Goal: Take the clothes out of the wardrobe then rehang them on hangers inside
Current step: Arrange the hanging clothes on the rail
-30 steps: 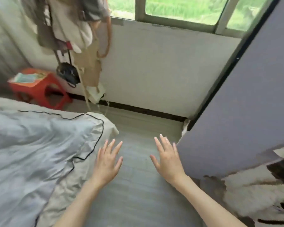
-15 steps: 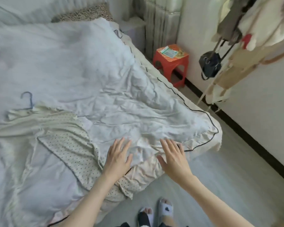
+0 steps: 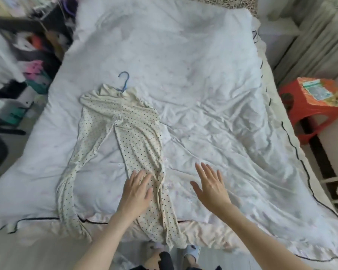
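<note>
Both hands are released, fingers straight and spread, grasping nothing. The left hand [image 3: 135,193] lies over the near part of the polka-dot garment [image 3: 139,145], its fingertips on or just above the cloth; the view does not settle whether they press it. The right hand [image 3: 211,187] hovers just to the right of the garment over the bare white duvet [image 3: 213,78], apart from the cloth.

The garment lies spread lengthwise down the bed, its near end draped over the bed's near edge and its far end at a blue hanger [image 3: 124,82], whose hook points to the far side. The hanger's shoulders seem tucked under the collar, though the folds hide how far in they sit. To the right of the bed stands a red stool [image 3: 312,106]; to the left is a blurred heap of clutter.

The step in hand looks like taking up a garment laid out on the bed. The next move likely calls for reaching to the far end, gripping the hanger with the collar seated, and lifting so the cloth hangs free.
</note>
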Available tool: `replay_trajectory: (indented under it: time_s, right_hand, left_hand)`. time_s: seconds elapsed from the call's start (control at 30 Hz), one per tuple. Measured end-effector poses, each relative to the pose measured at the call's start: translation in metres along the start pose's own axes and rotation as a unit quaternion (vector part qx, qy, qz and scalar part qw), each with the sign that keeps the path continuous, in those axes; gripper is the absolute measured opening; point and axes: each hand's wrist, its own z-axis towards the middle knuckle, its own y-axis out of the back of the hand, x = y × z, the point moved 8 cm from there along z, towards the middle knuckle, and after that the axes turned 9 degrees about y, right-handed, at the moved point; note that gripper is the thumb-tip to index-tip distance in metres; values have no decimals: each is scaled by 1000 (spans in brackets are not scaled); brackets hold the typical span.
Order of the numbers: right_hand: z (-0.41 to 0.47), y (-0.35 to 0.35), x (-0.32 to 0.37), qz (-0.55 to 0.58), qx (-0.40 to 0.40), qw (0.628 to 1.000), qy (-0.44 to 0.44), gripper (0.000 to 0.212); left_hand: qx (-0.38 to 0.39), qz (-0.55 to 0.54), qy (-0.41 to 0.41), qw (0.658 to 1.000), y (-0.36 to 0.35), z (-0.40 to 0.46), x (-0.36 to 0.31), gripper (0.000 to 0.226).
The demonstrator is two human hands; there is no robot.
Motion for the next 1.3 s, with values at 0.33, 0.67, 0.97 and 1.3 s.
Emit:
replay_trajectory:
  time_s: [0.33, 0.67, 0.97, 1.3]
  right_hand:
    - [181, -45, 56, -5, 52, 998, 23, 58]
    - [428, -82, 83, -6, 57, 998, 13, 57]
    - [553, -94, 73, -2, 9, 1000, -18, 49]
    - [543, -80, 76, 227, -52, 965, -121, 25]
  left_hand:
    - [80, 22, 87, 993, 5, 121, 130, 53]
    - [173, 16, 107, 979, -12, 297, 247, 81]
    - [204, -8, 65, 977, -45, 311, 264, 98]
    - [240, -71, 39, 967, -39, 312, 270, 90]
